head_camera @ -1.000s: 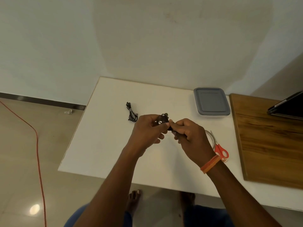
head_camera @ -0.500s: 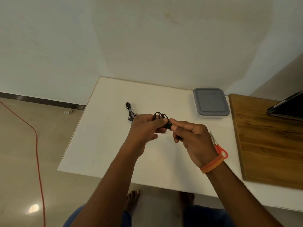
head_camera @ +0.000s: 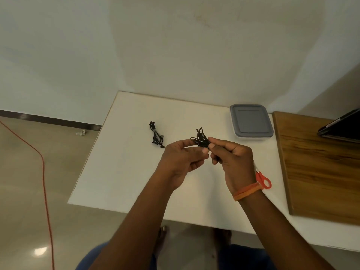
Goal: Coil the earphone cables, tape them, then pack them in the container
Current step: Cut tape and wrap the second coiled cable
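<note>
Above the middle of the white table (head_camera: 120, 172), both hands hold a small bundle of black earphone cable (head_camera: 200, 138). My left hand (head_camera: 181, 160) pinches its left end between thumb and fingers. My right hand (head_camera: 231, 158) grips the bundle from the right with curled fingers. A second coiled earphone cable (head_camera: 156, 135) lies on the table to the left of my hands. The container (head_camera: 251, 124), clear with a grey lid shut on it, stands at the table's back right.
Red-handled scissors (head_camera: 263, 179) lie on the table, partly hidden behind my right wrist. A wooden board (head_camera: 321, 168) covers the table's right side, with a dark tablet (head_camera: 342, 127) on it. A red cord (head_camera: 43, 172) runs over the floor at left.
Both hands have drifted slightly right and away from me with the cable bundle. The loops now stick out above my fingers more than before.
</note>
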Demonstrator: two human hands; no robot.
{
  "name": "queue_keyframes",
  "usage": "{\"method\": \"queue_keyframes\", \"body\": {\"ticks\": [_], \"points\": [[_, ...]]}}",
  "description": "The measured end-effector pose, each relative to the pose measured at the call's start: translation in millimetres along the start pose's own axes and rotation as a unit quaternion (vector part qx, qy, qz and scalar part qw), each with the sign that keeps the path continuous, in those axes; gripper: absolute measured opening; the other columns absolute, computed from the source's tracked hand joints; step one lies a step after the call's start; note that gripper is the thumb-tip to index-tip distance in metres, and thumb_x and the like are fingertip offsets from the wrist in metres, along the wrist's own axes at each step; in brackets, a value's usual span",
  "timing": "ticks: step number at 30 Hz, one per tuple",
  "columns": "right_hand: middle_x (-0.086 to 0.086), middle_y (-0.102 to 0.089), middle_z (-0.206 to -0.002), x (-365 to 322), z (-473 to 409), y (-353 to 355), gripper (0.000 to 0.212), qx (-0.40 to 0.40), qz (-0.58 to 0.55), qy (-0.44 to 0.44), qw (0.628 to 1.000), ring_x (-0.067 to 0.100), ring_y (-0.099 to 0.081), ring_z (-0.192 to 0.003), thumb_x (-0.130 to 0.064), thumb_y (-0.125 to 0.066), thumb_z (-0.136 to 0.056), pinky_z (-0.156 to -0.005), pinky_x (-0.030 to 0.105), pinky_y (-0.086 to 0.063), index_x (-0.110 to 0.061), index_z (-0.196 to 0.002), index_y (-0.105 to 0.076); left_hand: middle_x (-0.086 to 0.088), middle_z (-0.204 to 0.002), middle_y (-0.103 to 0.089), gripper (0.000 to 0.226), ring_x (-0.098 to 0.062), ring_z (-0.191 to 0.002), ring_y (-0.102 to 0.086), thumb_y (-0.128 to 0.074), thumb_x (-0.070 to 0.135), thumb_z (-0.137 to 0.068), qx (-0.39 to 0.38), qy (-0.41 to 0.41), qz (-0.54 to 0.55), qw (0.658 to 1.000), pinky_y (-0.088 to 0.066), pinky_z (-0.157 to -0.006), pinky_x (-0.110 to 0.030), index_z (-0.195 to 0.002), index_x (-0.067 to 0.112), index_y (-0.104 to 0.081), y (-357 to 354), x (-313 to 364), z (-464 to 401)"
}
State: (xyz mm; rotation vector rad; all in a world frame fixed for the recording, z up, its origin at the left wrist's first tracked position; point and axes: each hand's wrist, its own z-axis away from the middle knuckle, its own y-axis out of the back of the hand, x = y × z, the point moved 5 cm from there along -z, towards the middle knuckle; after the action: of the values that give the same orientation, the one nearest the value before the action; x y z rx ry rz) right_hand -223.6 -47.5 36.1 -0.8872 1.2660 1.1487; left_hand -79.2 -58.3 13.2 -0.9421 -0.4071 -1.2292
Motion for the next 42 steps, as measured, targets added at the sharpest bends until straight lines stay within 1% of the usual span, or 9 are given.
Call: {"method": "queue_keyframes", "body": {"ticks": [7, 11, 15, 21, 26, 31, 35, 39, 42], "points": [[-0.002, -0.068, -0.073, -2, -2, 2, 0.024, 0.008, 0.108, 0.075, 0.991, 0.004, -0.060, -0.056, -0.005, -0.066, -0.088, -0.057, 0.013, -0.050, -0.023, -0.104, -0.070, -0.006, -0.084, -0.068, 0.040, -0.014, -0.069, -0.061, -0.084, 0.012, -0.074, 0.087, 0.038, -0.069, 0.993, -0.052, -0.063, -0.027, -0.109, 0.009, -0.066, 0, -8, 1], [0.000, -0.068, -0.086, -7, -2, 0, 0.021, 0.018, 0.207, 0.170, 0.963, 0.004, -0.061, -0.070, -0.006, -0.067, -0.087, -0.062, 0.008, -0.049, -0.010, -0.107, -0.073, -0.007, -0.092, -0.063, 0.059, -0.008, -0.053, -0.047, -0.084, 0.005, -0.071, 0.089, 0.078, 0.035, 0.992, -0.040, -0.047, -0.020, -0.118, 0.007, -0.050, -2, -12, 1], [0.002, -0.063, -0.081, -9, -2, -7, 0.019, -0.018, 0.312, 0.266, 0.912, -0.004, -0.052, -0.071, -0.004, -0.070, -0.085, -0.068, 0.001, -0.042, -0.008, -0.103, -0.074, -0.005, -0.093, -0.067, 0.022, -0.003, -0.042, -0.035, -0.079, 0.002, -0.076, 0.065, 0.124, 0.071, 0.988, -0.029, -0.038, -0.013, -0.094, 0.006, -0.066, -2, -20, -2], [0.003, -0.057, -0.084, -7, -4, -6, 0.022, -0.125, 0.270, 0.235, 0.926, 0.010, -0.057, -0.073, -0.019, -0.058, -0.093, -0.063, 0.023, -0.052, -0.015, -0.110, -0.073, -0.001, -0.080, -0.065, 0.011, -0.003, -0.035, -0.036, -0.069, 0.001, -0.086, 0.058, 0.151, 0.117, 0.980, -0.030, -0.035, -0.011, -0.092, 0.007, -0.064, -1, -21, -6], [0.003, -0.054, -0.079, -10, 2, -11, 0.016, -0.147, 0.271, 0.259, 0.915, -0.002, -0.055, -0.076, -0.016, -0.064, -0.090, -0.067, 0.007, -0.044, -0.009, -0.100, -0.075, -0.003, -0.074, -0.064, 0.011, -0.003, -0.033, -0.036, -0.066, -0.004, -0.085, 0.084, 0.142, 0.124, 0.979, -0.029, -0.034, -0.012, -0.085, 0.006, -0.062, 6, -20, -7], [-0.003, -0.063, -0.082, -6, 0, -6, 0.016, -0.084, 0.205, 0.177, 0.959, 0.010, -0.062, -0.074, -0.009, -0.065, -0.090, -0.065, 0.029, -0.057, -0.017, -0.100, -0.075, -0.003, -0.065, -0.042, 0.050, -0.009, -0.047, -0.037, -0.079, -0.006, -0.070, 0.128, 0.049, 0.049, 0.989, -0.029, -0.039, -0.018, -0.103, 0.012, -0.046, 10, -13, -7], [-0.010, -0.070, -0.084, -3, 7, -4, 0.029, 0.028, 0.153, 0.117, 0.981, 0.007, -0.068, -0.072, -0.009, -0.070, -0.086, -0.063, 0.018, -0.057, -0.022, -0.111, -0.068, -0.002, -0.062, -0.037, 0.101, -0.011, -0.051, -0.034, -0.081, -0.002, -0.072, 0.100, 0.018, 0.032, 0.994, -0.026, -0.041, -0.021, -0.149, -0.006, -0.016, 4, -11, -10], [-0.013, -0.070, -0.080, 5, 11, -8, 0.022, 0.066, 0.144, 0.086, 0.984, 0.007, -0.069, -0.069, -0.012, -0.074, -0.082, -0.067, 0.024, -0.058, -0.025, -0.100, -0.072, -0.003, -0.067, -0.042, 0.095, -0.011, -0.052, -0.034, -0.081, -0.001, -0.074, 0.108, 0.020, 0.039, 0.993, -0.027, -0.039, -0.020, -0.148, 0.002, -0.021, 8, -13, -10], [-0.005, -0.070, -0.078, 0, 10, -10, 0.012, 0.077, 0.206, 0.149, 0.964, 0.002, -0.063, -0.069, -0.013, -0.075, -0.081, -0.066, 0.009, -0.050, -0.017, -0.092, -0.076, -0.008, -0.081, -0.053, 0.082, -0.009, -0.052, -0.038, -0.082, 0.002, -0.074, 0.115, 0.048, 0.066, 0.990, -0.029, -0.039, -0.018, -0.139, 0.009, -0.033, 11, -17, -8]]}}
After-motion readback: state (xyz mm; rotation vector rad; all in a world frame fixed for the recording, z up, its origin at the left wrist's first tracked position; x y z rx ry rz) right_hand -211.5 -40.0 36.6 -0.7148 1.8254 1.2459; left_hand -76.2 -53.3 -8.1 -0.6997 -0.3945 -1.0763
